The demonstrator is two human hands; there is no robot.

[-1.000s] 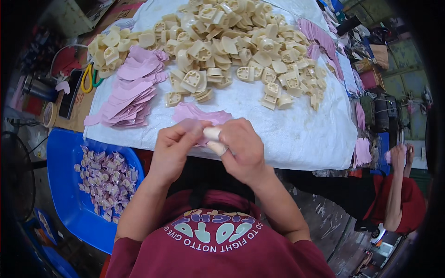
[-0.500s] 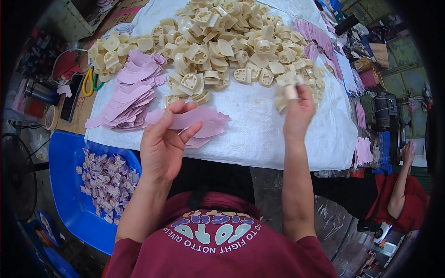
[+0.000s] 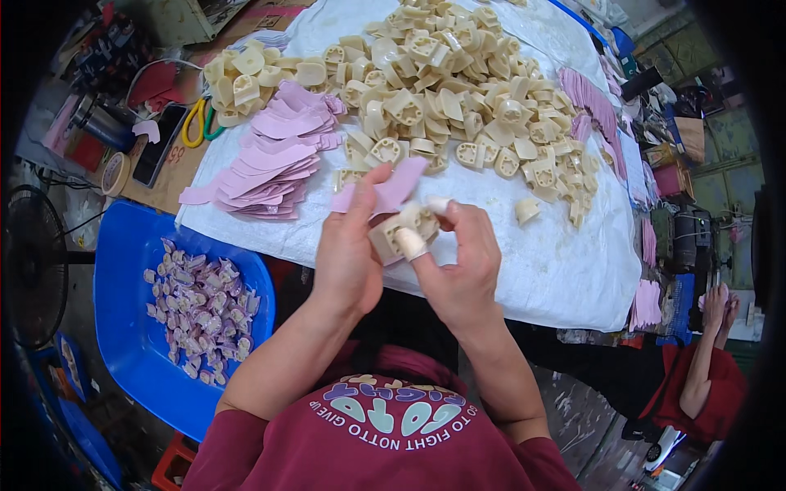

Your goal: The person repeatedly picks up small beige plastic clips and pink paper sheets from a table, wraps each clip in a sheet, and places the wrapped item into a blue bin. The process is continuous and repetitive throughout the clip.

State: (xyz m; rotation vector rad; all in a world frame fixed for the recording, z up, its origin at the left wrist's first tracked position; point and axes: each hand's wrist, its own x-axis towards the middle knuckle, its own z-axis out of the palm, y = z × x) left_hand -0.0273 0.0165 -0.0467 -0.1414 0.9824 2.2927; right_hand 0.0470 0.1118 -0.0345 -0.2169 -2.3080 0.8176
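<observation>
White sheeting covered the table. Both the left hand and right hand pinched 1 stiff, light cream plastic piece by its edges, with a floppy pink strip against it.

White-covered table — cream pieces, pink strips

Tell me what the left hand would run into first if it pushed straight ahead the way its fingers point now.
Probably the heap of cream plastic pieces beyond it. The left hand already holds a pink paper strip with fingers pointing up the white sheet. Depth is unclear, so it may pass above.
</observation>
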